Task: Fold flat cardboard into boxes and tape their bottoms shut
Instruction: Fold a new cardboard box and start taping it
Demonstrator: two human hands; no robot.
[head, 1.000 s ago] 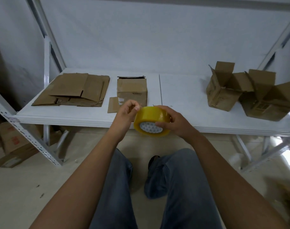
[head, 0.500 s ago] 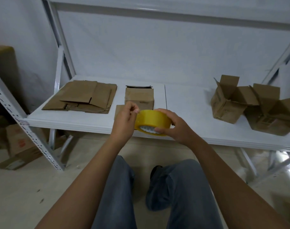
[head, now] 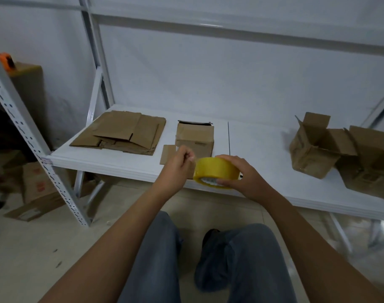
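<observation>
A yellow roll of tape is gripped by the right hand, fingers curled over its top and thumb beneath, just in front of the shelf edge. The left hand is closed beside the roll, fingertips pinched together at the roll's left rim; whether the loose tape end is actually caught there cannot be told. The step in hand is judged to be the freeing of the tape end. A folded box stands just beyond the hands, a stack of flat cardboard lies beyond and left of the left hand, and two open boxes sit well off to the right. Next, a strip would need to be drawn out and carried to the box's bottom seam.
</observation>
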